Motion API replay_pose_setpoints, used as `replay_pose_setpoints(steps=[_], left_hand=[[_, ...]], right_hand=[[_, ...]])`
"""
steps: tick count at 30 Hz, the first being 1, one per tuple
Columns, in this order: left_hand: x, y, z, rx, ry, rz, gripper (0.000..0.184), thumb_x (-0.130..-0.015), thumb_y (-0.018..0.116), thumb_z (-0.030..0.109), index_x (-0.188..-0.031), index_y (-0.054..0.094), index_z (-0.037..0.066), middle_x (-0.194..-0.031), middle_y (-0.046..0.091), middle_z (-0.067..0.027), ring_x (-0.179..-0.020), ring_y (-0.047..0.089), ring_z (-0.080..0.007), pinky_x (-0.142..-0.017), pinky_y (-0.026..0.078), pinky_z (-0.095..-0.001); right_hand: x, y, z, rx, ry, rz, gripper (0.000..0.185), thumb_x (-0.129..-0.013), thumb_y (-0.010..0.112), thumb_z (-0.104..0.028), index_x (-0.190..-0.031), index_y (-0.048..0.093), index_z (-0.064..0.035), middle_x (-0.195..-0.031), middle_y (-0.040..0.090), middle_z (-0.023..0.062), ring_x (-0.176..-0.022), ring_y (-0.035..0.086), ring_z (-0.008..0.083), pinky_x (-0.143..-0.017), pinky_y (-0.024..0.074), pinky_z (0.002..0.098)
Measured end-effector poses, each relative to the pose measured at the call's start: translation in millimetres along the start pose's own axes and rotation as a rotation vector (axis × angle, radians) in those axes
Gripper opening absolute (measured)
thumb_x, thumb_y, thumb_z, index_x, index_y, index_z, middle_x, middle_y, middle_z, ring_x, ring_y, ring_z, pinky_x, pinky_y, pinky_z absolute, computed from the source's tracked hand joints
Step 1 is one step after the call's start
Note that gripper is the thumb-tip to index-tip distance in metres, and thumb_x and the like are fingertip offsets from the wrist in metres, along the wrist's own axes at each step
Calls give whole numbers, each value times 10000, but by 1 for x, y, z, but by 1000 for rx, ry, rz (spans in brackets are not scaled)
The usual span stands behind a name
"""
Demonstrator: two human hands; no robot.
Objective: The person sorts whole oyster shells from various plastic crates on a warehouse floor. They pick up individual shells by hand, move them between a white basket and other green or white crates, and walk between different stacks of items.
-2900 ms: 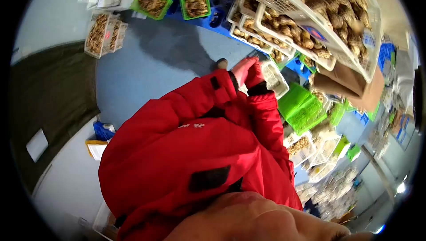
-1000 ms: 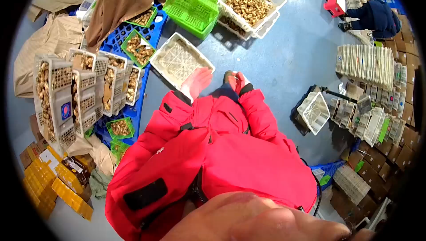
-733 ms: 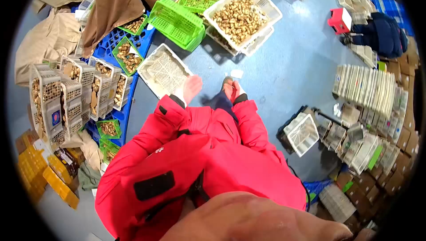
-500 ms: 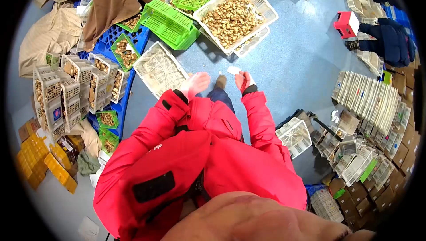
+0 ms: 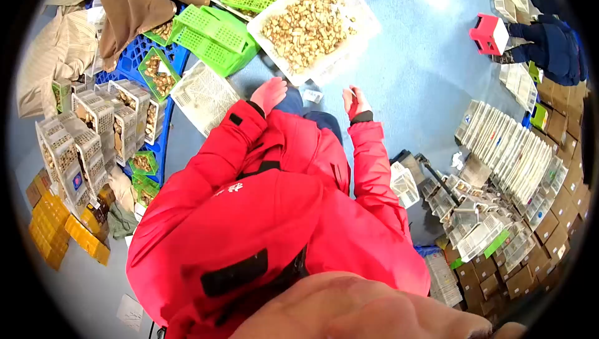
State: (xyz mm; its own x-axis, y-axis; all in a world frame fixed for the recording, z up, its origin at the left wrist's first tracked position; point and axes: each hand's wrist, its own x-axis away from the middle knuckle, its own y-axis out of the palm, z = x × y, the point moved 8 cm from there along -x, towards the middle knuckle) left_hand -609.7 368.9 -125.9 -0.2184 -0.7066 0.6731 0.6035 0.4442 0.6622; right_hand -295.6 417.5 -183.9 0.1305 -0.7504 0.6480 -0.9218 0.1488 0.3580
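My left hand [image 5: 270, 94] is held out with its fingers stretched and holds nothing. To its right, my right hand [image 5: 355, 103] has loosely bent fingers with a gap between them, and nothing shows in it. Beyond both hands stands a large white crate [image 5: 367, 22] filled with small brown-and-cream pieces [image 5: 306, 27], too small to name surely. Neither hand touches this crate. A white basket [image 5: 203, 99], bottom patterned with small holes, lies left of my left hand. Between the hands, a small white paper or label [image 5: 312, 96] is on the floor.
Green baskets [image 5: 215, 36] stand beside the full crate. At left, several filled white baskets [image 5: 87, 127] rest near a blue pallet [image 5: 159, 142]. Stacked white crates [image 5: 508, 152] and brown cartons [image 5: 521, 280] line the right. A person in dark clothing [image 5: 555, 49] is by a red-and-white stool [image 5: 490, 34].
The crates beyond my hands have shifted left in view, and the full crate appears nearer. Both hands have moved upward in view, the right one slightly right. My shoe is now out of sight.
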Motion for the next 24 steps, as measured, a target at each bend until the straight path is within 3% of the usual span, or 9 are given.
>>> replay_pose_setpoints(steps=[2, 7, 11, 12, 15, 17, 19, 22, 24], left_hand=[[-4, 0, 10, -46, -36, 205, 470, -886, 485, 330, -1276, 382, 88, -1277, 441, -118, -1137, 455, -262, -950, 386, -391], [-11, -10, 25, -294, -29, 546, 577, -852, 554, 353, -1330, 311, 139, -1326, 384, -78, -1163, 417, -253, -964, 361, -376], [-30, -103, 45, -583, 231, 775, 636, -795, 650, 309, -1274, 356, 10, -1119, 525, -123, -999, 520, -194, -804, 429, -278], [-31, -109, 52, -462, 321, 823, 569, -788, 665, 257, -1218, 399, -4, -1042, 533, -101, -915, 527, -167, -740, 429, -251], [-33, -143, 90, -772, 548, 793, 484, -775, 680, 187, -1188, 457, 69, -703, 469, 58, -585, 425, -57, -524, 342, -197], [-48, -173, 108, -728, 470, 920, 419, -787, 672, 194, -1100, 475, -3, -783, 551, 2, -698, 511, -86, -622, 406, -221], [-73, -190, 132, -510, 604, 936, 457, -776, 686, 199, -1099, 461, -34, -852, 590, -47, -743, 545, -126, -695, 436, -252], [-117, -280, 163, -546, 547, 1160, 438, -772, 685, 215, -1081, 477, -14, -893, 608, -98, -781, 583, -190, -680, 476, -321], [-128, -269, 169, -346, 343, 1078, 350, -779, 651, 175, -1040, 506, -8, -901, 610, -94, -771, 596, -207, -641, 495, -336]], right_hand=[[-13, -7, -13, 15, -83, -77, 276, -876, 517, -105, -1125, 459, -1, -1021, 607, 81, -926, 565, 112, -860, 416, 245], [-49, -13, -7, -270, 168, 55, 409, -882, 534, -279, -1180, 453, -11, -1024, 599, 145, -894, 583, 192, -737, 484, 301], [-81, 17, 2, -325, 365, -67, 400, -844, 594, -275, -1128, 485, -16, -970, 614, 147, -769, 606, 220, -618, 499, 274], [-95, 36, 3, -465, 507, -364, 370, -858, 575, -264, -1118, 491, -13, -950, 619, 142, -763, 606, 212, -612, 499, 271], [-128, 23, -21, -395, 411, -179, 361, -827, 621, -221, -1106, 511, -19, -871, 622, 136, -701, 596, 212, -585, 498, 285], [-148, 22, -47, -323, 371, -103, 386, -838, 608, -203, -1142, 486, 1, -881, 618, 158, -707, 597, 236, -595, 506, 307], [-165, 37, -69, -259, 358, -119, 383, -843, 602, -197, -1148, 484, 0, -892, 618, 166, -711, 601, 236, -583, 503, 306], [-204, 57, -63, -130, 400, -126, 362, -843, 602, -214, -1122, 499, -8, -888, 619, 152, -701, 599, 219, -553, 484, 282], [-229, 67, -43, -37, 406, -63, 293, -843, 599, -218, -1067, 528, -43, -847, 610, 119, -685, 592, 200, -531, 465, 270]])
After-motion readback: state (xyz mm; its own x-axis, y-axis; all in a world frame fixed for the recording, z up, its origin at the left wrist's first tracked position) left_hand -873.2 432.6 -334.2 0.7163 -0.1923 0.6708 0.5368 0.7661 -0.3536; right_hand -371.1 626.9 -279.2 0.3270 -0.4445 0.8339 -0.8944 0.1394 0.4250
